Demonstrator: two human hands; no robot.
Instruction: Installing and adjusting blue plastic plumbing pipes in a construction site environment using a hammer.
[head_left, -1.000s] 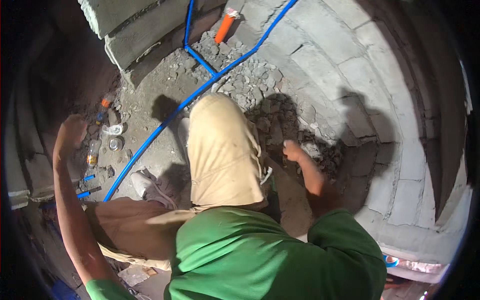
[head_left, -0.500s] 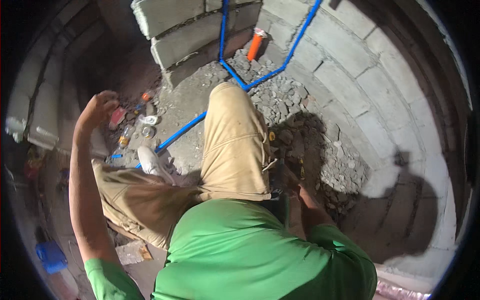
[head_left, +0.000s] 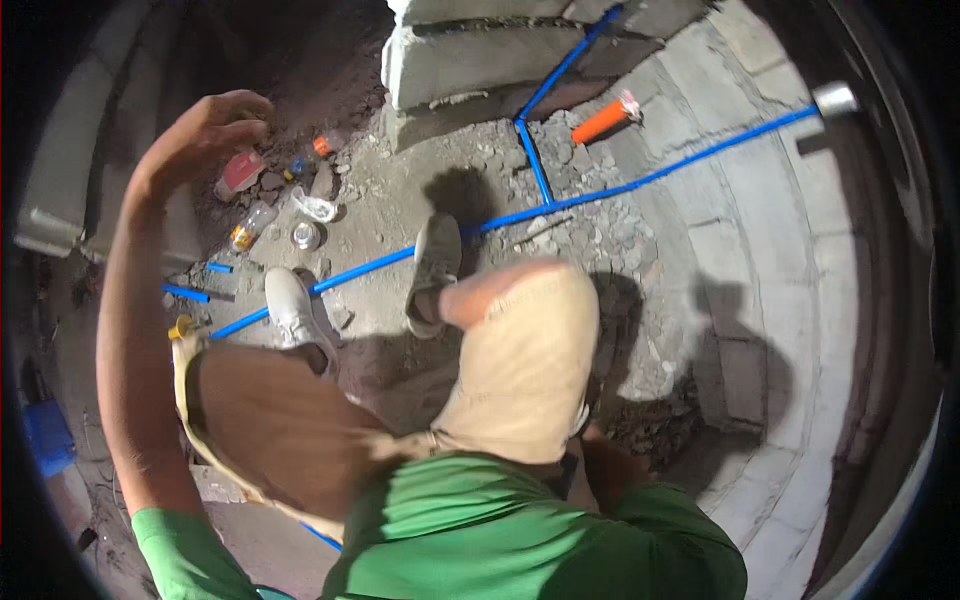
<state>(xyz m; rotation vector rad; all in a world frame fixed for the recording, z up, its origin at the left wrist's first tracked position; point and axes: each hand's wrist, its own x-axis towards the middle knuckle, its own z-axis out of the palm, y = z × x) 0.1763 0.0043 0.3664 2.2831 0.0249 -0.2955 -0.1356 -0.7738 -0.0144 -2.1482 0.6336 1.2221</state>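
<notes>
My left hand [head_left: 212, 128] is raised at the upper left, its fingers loosely curled with a gap between them and nothing held. Below and beside it lie a red scrap [head_left: 240, 174], a clear bottle with a yellow label [head_left: 252, 227], a white crumpled piece [head_left: 314, 206] and a can [head_left: 306, 236]. My right forearm [head_left: 612, 468] runs down beside my right thigh, where the hand's fingers are hidden. A blue pipe [head_left: 380, 263] crosses the floor between my shoes, partly covered by one shoe [head_left: 436, 262].
A blue branch pipe [head_left: 535, 165] joins the long run near an upright orange pipe [head_left: 600, 121]. A block wall [head_left: 730, 210] curves along the right, and a block wall end [head_left: 440, 75] stands ahead. Rubble [head_left: 610, 235] covers the ground. Short blue pipe pieces [head_left: 186, 293] lie at left.
The view has shifted, and my bent right leg has swung so both shoes now show. More of the blue pipe is visible. My left hand stays raised, a little farther forward.
</notes>
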